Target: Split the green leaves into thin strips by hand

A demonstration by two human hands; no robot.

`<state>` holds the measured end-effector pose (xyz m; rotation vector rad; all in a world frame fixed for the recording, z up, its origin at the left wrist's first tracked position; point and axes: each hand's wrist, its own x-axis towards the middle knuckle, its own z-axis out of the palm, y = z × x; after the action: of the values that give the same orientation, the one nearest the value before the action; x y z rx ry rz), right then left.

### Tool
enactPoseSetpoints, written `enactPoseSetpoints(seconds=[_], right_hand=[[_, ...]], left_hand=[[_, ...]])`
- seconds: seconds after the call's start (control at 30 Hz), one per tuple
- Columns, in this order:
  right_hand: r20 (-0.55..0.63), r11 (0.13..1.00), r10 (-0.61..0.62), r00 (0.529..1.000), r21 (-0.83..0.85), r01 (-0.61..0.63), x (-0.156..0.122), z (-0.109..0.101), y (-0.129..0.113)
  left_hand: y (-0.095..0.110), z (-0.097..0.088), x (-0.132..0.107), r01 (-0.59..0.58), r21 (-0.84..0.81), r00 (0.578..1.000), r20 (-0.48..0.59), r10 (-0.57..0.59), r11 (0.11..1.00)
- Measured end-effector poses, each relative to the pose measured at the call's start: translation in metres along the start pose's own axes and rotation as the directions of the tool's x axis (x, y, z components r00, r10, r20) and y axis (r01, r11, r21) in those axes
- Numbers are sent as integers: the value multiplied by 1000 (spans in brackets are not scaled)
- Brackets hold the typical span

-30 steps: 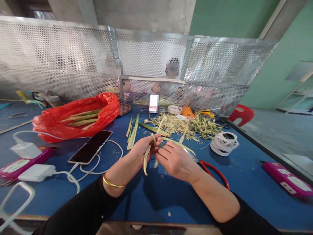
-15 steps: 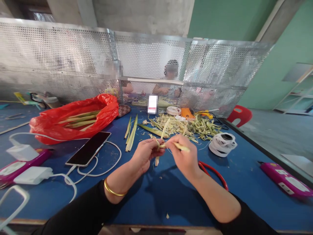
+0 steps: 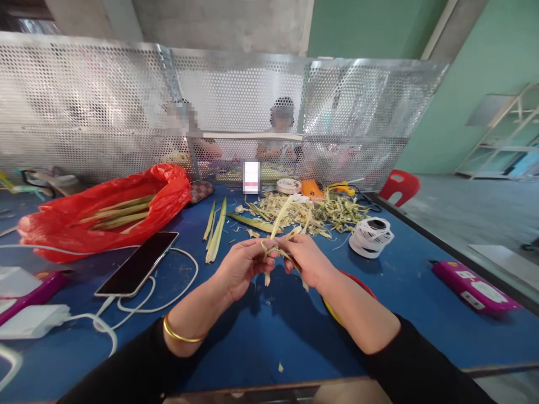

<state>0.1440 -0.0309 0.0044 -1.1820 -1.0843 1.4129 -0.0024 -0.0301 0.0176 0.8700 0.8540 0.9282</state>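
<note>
My left hand and my right hand meet above the blue table, both pinched on a pale green leaf strip that bends between the fingertips. One end of the strip hangs down below my left fingers. A gold bangle sits on my left wrist. Red-handled scissors lie on the table under my right forearm, mostly hidden.
A red plastic bag with long green stalks lies at left. A phone on a white cable, chargers, loose leaf blades, a pile of leaf scraps, a white tape roll and a pink device surround my hands. Other people sit behind a perforated metal screen.
My right hand rose from low beside the left, pulled the strip out to the right, then came back in close to the left. The strip now bends between the fingertips.
</note>
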Motion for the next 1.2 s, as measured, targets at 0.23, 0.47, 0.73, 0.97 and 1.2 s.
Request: enactPoseSetpoints(seconds=[0.23,0.47,0.73,0.97,1.2], right_hand=[[-87,968,-175,981,-195,155,-9,4,-8],[302,698,-509,806,-403,592,-15,0,-13],[388,161,-781,489,-632,758,-12,-5,-14],[362,154,-763,536,-704,694,-7,-7,-9],[256,336,-702,664,-704,626,-8,-8,-12]], left_hand=[[10,-3,6,-61,-98,959,-282,31,993],[8,0,3,-76,24,962,-262,79,997],[3,-1,0,-58,271,994,-74,81,961],[6,-1,-1,-11,313,1000,11,8,950],[10,1,-5,14,298,996,83,-40,954]])
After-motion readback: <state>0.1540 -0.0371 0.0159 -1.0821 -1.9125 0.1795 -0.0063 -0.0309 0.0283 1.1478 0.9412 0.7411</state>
